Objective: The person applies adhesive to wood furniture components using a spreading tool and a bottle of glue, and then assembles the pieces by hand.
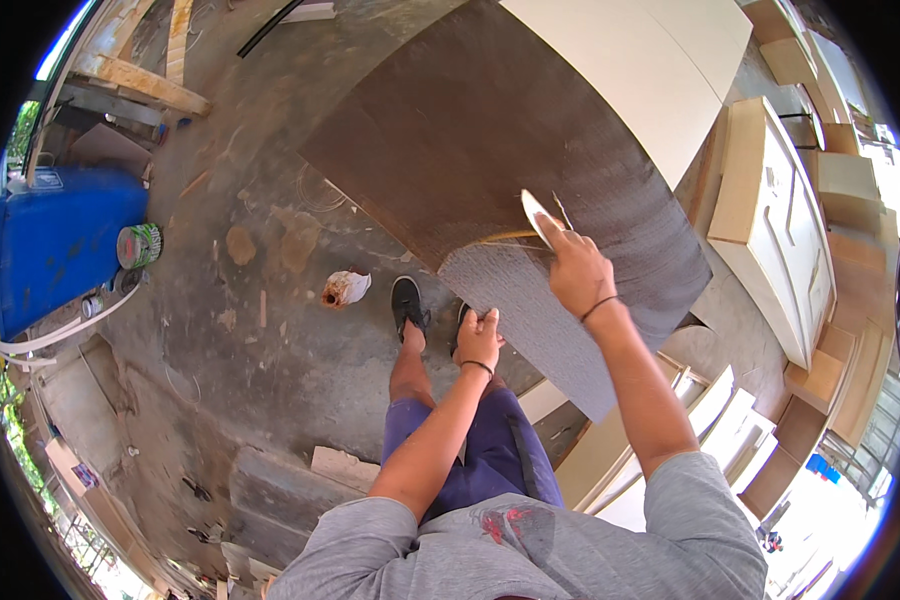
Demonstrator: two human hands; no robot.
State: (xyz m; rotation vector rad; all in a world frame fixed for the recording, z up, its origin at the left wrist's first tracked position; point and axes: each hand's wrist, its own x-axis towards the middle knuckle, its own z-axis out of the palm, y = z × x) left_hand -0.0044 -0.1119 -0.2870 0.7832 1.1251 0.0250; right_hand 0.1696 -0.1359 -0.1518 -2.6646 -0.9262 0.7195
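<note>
The right hand is closed around a pale flat blade, seemingly a scraper or knife, whose tip points toward eleven o'clock and rests on the dark brown laminate sheet. The left hand, at seven o'clock from the right, curls its fingers over the near edge of the sheet's grey, textured underside flap, gripping it. The blade meets the sheet right at the line where the brown face gives way to the grey part, so this looks like a cut or score in progress, with the flap held for tension. The stroke would likely call for a steady pull along that line while the left hand holds firm.

Outward, black shoes stand on the stained concrete floor. A blue drum sits at nine o'clock, and pale cabinet parts are stacked at three o'clock.
</note>
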